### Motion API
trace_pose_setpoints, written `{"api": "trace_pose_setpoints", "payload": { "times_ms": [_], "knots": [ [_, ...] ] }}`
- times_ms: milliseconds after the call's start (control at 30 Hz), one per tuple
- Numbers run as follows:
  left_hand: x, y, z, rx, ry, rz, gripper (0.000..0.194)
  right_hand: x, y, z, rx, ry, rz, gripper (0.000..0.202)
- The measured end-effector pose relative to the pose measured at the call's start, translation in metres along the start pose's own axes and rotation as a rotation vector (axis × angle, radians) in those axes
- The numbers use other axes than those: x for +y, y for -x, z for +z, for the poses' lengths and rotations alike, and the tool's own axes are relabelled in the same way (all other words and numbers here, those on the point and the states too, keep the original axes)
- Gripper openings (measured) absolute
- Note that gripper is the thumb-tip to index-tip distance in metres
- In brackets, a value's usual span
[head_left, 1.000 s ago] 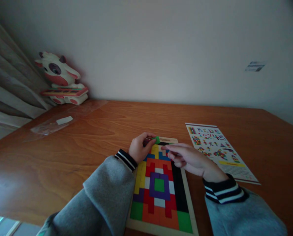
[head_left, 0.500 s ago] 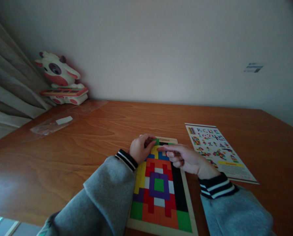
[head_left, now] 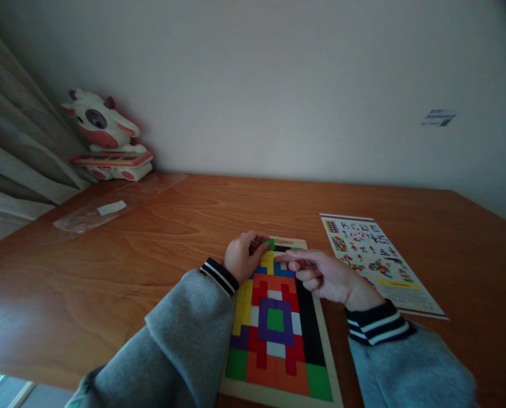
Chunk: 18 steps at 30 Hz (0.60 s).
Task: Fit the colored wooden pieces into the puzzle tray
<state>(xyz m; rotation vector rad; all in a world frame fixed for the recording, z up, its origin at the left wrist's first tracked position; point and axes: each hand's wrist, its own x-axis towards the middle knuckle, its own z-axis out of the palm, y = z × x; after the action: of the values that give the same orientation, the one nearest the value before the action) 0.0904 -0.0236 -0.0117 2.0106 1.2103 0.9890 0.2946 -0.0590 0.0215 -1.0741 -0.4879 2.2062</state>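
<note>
A brown wooden table (head_left: pixel 185 226) is standing against a pale wall (head_left: pixel 253 90), and on it the left hand (head_left: pixel 245 254) is pinching a green block (head_left: pixel 271 245) at the puzzle board's (head_left: pixel 330 362) far left corner, while the right hand (head_left: pixel 327 276) is pointing over the board (whether its curled fingers (head_left: pixel 309 275) are holding anything, I cannot tell).

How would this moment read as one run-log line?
left hand: fingertips at green piece; right hand: pointing over puzzle board; printed sheet: right of board; cow toy: back left
</note>
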Motion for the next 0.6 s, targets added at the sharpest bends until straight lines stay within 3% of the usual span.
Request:
{"api": "trace_pose_setpoints", "payload": {
  "times_ms": [333, 433, 533, 600],
  "knots": [
    [-0.0014, -0.0001, 0.0011, 0.013, 0.051, 0.026, 0.018, 0.0012, -0.0001, 0.0016, -0.007, 0.084, -0.019, 0.018],
    [-0.0007, 0.0000, 0.0004, 0.014, 0.057, 0.023, 0.019, 0.0007, 0.0008, -0.0012, 0.105, 0.320, -0.226, 0.026],
    [-0.0008, 0.0000, 0.0002, 0.016, 0.058, 0.016, 0.019, 0.0017, 0.0009, -0.0039, 0.341, 0.729, -0.552, 0.034],
    [-0.0005, -0.0003, 0.0007, 0.022, 0.064, 0.015, 0.018, 0.0058, -0.0011, -0.0033, 0.420, 1.031, -0.675, 0.039]
  ]
}}
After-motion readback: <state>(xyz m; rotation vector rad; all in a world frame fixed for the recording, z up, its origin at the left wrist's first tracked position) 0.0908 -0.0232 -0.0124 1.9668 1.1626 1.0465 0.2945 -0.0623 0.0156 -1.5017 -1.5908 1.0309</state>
